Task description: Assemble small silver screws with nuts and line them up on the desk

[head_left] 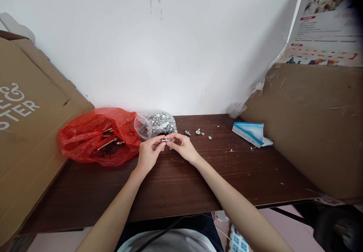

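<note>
Between my two hands is a small silvery bolt, held level above the table. The fingertips of my left hand pinch its left end. On its other end, the thumb and fingers of my right hand are closed. Fine detail of the bolt is too small to make out. Just behind the hands lies a clear plastic bag full of small shiny metal parts. Right of it, on the table, are a metal piece, a flat-headed screw and small nuts or washers.
A red plastic bag with brassy metal parts lies open at left. The dark wooden table runs between cardboard panels and meets a white wall. At right are a blue-and-white packet and a crumpled clear bag.
</note>
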The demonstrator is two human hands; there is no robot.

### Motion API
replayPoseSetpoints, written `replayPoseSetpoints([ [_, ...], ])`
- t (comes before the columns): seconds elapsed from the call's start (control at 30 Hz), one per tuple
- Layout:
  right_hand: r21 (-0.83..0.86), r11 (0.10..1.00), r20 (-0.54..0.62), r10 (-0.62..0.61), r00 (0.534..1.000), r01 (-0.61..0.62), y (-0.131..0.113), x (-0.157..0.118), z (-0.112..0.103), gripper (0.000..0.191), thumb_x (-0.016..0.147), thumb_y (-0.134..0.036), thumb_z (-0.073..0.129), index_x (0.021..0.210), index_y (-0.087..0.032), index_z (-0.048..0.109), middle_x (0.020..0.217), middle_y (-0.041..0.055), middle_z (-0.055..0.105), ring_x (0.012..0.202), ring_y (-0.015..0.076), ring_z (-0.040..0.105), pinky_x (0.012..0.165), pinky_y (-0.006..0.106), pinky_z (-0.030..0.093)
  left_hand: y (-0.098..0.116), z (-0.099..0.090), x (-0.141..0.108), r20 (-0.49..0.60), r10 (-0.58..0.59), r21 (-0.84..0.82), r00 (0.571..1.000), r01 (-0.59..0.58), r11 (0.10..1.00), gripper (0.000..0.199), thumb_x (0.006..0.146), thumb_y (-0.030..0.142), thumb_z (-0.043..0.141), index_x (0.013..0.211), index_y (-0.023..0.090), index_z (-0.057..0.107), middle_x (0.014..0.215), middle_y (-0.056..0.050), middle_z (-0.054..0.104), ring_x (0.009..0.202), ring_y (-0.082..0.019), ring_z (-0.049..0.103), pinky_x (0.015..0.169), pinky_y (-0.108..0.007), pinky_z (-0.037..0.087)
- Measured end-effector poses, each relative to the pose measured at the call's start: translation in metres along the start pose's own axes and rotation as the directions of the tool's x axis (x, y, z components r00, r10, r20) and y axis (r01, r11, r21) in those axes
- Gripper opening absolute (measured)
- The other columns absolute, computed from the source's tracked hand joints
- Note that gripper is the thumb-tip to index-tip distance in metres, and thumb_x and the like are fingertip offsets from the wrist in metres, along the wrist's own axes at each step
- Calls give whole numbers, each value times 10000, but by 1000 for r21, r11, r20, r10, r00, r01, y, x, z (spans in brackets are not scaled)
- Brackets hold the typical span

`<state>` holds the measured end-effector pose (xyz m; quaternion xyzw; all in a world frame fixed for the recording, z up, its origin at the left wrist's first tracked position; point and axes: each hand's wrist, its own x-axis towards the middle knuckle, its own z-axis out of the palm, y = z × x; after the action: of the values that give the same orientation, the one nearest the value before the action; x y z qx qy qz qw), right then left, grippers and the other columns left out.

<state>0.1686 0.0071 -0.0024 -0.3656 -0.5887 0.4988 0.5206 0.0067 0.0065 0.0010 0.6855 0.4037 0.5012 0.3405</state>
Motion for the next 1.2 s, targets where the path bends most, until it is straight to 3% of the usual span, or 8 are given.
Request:
replayPoseSetpoints([
  [0.1, 16, 999, 12, 43, 999, -43, 3, 0, 1, 350, 758, -454, 668, 991, -196, 623, 767, 11, 619, 632, 126, 565, 578, 266, 481, -3, -2, -1, 7, 45, 60, 999, -45, 997, 280, 812, 262, 615, 1065, 168, 690, 786, -47, 730, 621, -163, 689, 631, -286, 587],
  [0.27, 7, 996, -1, 89, 996, -89, 1, 0, 1, 323, 736, -485, 676, 815, -175, 629, 669, 2, 613, 557, 110, 535, 549, 262, 456, -9, -1, -2, 40, 87, 84, 995, -90, 992, 241, 820, 243, 605, 1036, 190, 696, 800, -37, 727, 650, -162, 694, 656, -281, 584],
  [0.47, 133, 986, -56, 108, 993, -100, -4, 0, -3, 374, 656, -433, 759, 916, -185, 656, 814, 28, 645, 713, 137, 586, 622, 270, 481, -4, 1, -2, -1, 44, 23, 999, -43, 999, 246, 786, 238, 637, 1012, 165, 701, 758, -35, 729, 607, -170, 696, 626, -287, 590],
  [0.6, 54, 977, -22, 208, 978, -207, -6, 1, -8, 370, 738, -519, 653, 733, -149, 664, 729, 44, 638, 624, 115, 546, 536, 244, 430, -1, 1, -3, -10, 41, 25, 999, -41, 999, 248, 787, 253, 640, 1008, 159, 700, 764, -38, 733, 598, -168, 696, 631, -290, 593],
  [0.67, 43, 979, -9, 201, 980, -200, -7, 1, -9, 328, 706, -479, 699, 702, -152, 662, 703, 28, 635, 601, 106, 531, 539, 243, 424, -1, 2, -3, 1, 39, 28, 999, -39, 999, 245, 789, 250, 637, 1006, 156, 701, 760, -41, 733, 605, -170, 698, 640, -294, 594],
  [0.8, 145, 977, -37, 161, 986, -154, -11, 1, -12, 308, 640, -400, 773, 829, -174, 685, 805, 20, 655, 684, 116, 566, 597, 243, 449, -2, 3, -4, 43, 30, 13, 999, -30, 999, 240, 787, 238, 638, 1006, 160, 699, 793, -46, 737, 630, -174, 704, 649, -294, 597],
  [1.0, 5, 972, 91, 233, 968, -235, -10, 0, -14, 394, 745, -524, 658, 657, -140, 665, 654, 24, 632, 551, 86, 519, 528, 228, 402, 5, 3, -2, 29, 51, 11, 998, -51, 999, 209, 785, 226, 629, 973, 170, 700, 754, -31, 737, 608, -161, 693, 631, -278, 591],
  [1.2, 24, 979, 98, 198, 975, -201, -12, -2, -15, 280, 693, -410, 742, 777, -152, 671, 673, -1, 632, 574, 92, 534, 567, 241, 434, 1, 2, -3, 38, 18, 25, 999, -19, 1000, 220, 779, 209, 637, 986, 162, 696, 740, -31, 726, 616, -166, 697, 641, -278, 590],
])
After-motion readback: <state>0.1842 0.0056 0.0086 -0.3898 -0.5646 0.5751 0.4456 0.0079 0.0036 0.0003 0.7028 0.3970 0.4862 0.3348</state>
